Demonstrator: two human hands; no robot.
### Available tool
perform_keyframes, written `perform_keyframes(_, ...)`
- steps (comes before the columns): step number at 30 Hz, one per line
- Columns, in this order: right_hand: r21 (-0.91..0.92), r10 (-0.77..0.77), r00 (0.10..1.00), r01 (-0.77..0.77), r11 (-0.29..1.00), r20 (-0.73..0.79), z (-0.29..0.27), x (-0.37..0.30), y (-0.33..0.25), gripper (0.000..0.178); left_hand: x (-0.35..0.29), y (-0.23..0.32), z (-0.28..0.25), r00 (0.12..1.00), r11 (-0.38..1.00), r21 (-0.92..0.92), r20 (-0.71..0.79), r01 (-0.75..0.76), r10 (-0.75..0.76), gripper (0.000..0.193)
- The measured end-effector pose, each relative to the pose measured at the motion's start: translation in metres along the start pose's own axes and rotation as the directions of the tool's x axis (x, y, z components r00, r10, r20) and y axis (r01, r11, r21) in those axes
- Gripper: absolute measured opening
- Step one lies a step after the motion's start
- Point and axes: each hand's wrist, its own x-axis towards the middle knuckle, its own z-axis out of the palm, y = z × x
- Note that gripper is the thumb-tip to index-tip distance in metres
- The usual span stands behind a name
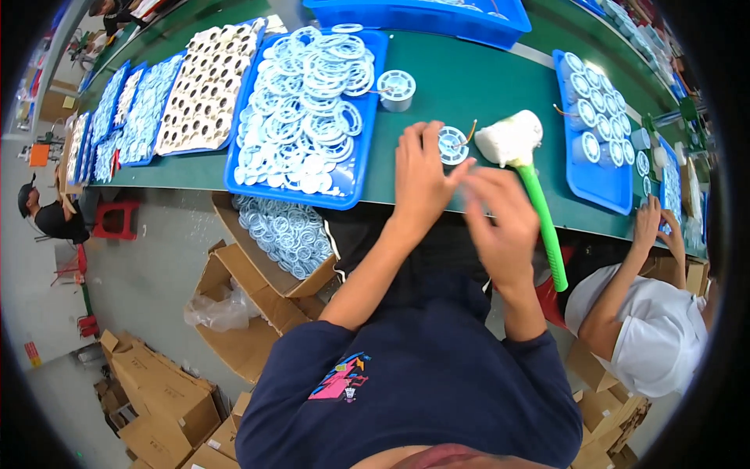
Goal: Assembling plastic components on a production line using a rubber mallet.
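On the green bench, a light-blue round spool-like plastic part has a thin orange wire sticking out at its upper right. My left hand is closed around it, fingers along its left side and thumb at its lower edge. Close by, just right of that thumb, my right hand is smeared by motion, its fingers bent; what they hold, if anything, cannot be made out. To the right lies a mallet with a white wrapped head, its green handle reaching past the bench edge. A similar spool-like part with a wire stands farther back.
Left stands a blue tray heaped with light-blue rings and discs; beyond it is a white moulded tray. A blue tray of cup-shaped parts sits right, near a co-worker. Below left are cardboard boxes. A blue bin stands behind.
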Motion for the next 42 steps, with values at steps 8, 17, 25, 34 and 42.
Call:
perform_keyframes(8,0.117,-0.424,0.759,0.425,0.898,0.494,0.142,0.056,-0.015,0.029,-0.017,-0.009,-0.008,0.998,0.999,-0.039,0.059,0.038,-0.036,0.078)
perform_keyframes(17,0.142,-0.493,0.744,0.485,0.863,0.451,0.187,0.066,-0.012,0.022,-0.023,-0.026,-0.007,0.997,0.976,-0.216,0.070,-0.018,0.034,0.077)
perform_keyframes(25,0.141,0.106,0.991,-0.117,0.983,0.077,0.051,0.046,0.014,0.016,-0.017,-0.023,-0.029,0.990,0.936,-0.342,0.134,0.080,-0.035,0.063)
perform_keyframes(34,0.178,0.364,0.923,-0.382,0.907,0.123,0.024,0.020,0.042,0.016,-0.005,-0.010,-0.033,0.981,0.947,-0.314,0.148,-0.071,0.122,0.060)
perform_keyframes(42,0.084,0.404,0.893,-0.426,0.901,0.198,0.023,0.025,0.040,0.017,-0.007,-0.010,-0.035,0.977,0.940,-0.340,0.207,0.020,0.054,0.064)
